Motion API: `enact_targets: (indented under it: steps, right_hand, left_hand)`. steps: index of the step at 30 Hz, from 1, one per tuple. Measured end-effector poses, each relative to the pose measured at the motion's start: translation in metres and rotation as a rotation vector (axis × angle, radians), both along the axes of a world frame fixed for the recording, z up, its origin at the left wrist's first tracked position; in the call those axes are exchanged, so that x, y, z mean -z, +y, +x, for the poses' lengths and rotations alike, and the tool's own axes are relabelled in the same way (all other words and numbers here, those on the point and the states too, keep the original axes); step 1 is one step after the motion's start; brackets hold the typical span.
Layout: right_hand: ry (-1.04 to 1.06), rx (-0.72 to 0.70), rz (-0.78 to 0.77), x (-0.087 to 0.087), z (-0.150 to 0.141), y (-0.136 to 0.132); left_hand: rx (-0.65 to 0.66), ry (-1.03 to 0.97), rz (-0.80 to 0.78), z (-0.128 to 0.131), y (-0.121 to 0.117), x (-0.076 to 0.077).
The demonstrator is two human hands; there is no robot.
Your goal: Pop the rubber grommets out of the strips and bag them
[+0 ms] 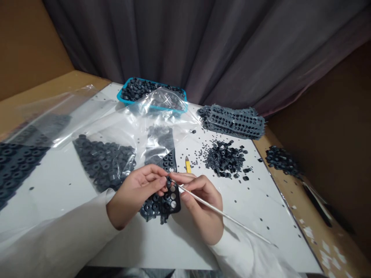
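Observation:
My left hand [139, 191] is closed, pinching the top edge of a black rubber sheet of ring-shaped parts [162, 202], some of whose holes are punched through. My right hand [199, 200] is closed round a thin white rod [226, 216], whose tip touches the sheet near my left fingertips. A yellow pencil-like tool [188, 165] lies on the white table [58, 185] just beyond my hands. Both arms wear white sleeves.
A clear plastic bag of black rings [104, 162] lies left of my hands. Behind are a blue basket of rings [136, 90], a stack of grey rubber sheets [234, 121] and a loose pile of rings [226, 158]. More sheets [14, 162] lie far left.

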State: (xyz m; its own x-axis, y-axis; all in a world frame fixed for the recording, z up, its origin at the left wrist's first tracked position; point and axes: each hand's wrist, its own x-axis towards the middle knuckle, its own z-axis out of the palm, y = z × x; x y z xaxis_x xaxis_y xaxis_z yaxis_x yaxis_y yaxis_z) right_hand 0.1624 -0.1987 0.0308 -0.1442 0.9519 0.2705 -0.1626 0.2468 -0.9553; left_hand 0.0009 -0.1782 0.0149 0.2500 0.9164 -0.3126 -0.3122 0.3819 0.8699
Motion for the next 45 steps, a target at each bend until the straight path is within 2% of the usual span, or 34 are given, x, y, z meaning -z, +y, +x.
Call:
enact_targets:
  steps: [4, 18, 27, 38, 41, 45]
  right_hand:
    - [0.021, 0.019, 0.013, 0.003, -0.002, -0.001]
    - [-0.056, 0.066, 0.098, 0.012, -0.006, -0.007]
    - [-0.147, 0.052, 0.214, 0.021, -0.001, -0.008]
    - [-0.24, 0.044, 0.351, 0.022, 0.002, -0.003]
    - [-0.248, 0.069, 0.351, 0.021, 0.003, -0.002]
    - [-0.213, 0.173, 0.253, 0.018, 0.004, 0.002]
  left_hand:
    - [-0.001, 0.046, 0.027, -0.001, -0.001, 0.005]
    - [-0.006, 0.107, 0.065, 0.001, -0.003, 0.002]
    - [-0.004, 0.135, 0.082, 0.002, -0.002, 0.0]
    - [0.02, 0.184, 0.082, 0.001, -0.003, -0.001]
    - [0.03, 0.151, 0.061, 0.001, -0.003, -0.002]
    - [0.042, 0.087, 0.034, 0.002, -0.005, -0.003]
